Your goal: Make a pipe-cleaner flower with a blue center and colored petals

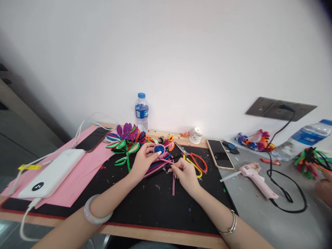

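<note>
Head view: left hand (pixel 143 159) pinches a blue coil (pixel 159 149) wrapped in pink, held over the black mat (pixel 145 200) on the worktop (pixel 261 221). Right hand (pixel 184 172) pinches a pink stem (pixel 166 160) running from the coil. Scissors (pixel 193 160) lie just beside the right hand.

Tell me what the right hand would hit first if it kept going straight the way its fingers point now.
The right hand points up and left, pinching a pink pipe cleaner. Straight on, it would probably first meet the blue coiled disc held by the left hand, though depth is hard to judge from this one view.
</note>
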`<state>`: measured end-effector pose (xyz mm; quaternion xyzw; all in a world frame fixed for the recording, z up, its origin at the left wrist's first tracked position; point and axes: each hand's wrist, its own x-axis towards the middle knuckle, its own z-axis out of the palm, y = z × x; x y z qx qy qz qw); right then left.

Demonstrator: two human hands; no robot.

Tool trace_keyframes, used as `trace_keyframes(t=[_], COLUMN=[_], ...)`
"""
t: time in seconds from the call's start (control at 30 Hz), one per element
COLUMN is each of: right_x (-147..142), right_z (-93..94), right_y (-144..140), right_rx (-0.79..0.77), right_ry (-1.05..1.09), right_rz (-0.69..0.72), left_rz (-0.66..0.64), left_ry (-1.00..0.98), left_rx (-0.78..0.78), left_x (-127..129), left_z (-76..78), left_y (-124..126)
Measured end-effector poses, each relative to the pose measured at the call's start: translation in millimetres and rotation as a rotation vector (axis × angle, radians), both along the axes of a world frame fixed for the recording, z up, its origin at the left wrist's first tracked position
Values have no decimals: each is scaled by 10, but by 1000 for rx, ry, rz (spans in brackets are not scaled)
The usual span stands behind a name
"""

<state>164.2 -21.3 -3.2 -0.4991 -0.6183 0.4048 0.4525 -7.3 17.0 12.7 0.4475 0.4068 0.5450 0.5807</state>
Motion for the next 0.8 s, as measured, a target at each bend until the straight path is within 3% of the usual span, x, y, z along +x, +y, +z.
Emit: trace_keyframes(t=[0.2,0.37,0.63,0.8], right_x=[46,94,342,660], right_z=[115,197,403,525], right_y=[-17,-20,39,64], right_rx=[119,178,398,348], right_ry=[-110,-150,-485,-656], right_rz=[36,-24,-243,-306], left_rz=[91,197,125,58], left_ry=[30,33,55,60], left_rx=[84,147,129,139], left_x=[-62,-105,-94,-88], left_z=[-19,27,20,48], left_y=[45,60,44,10])
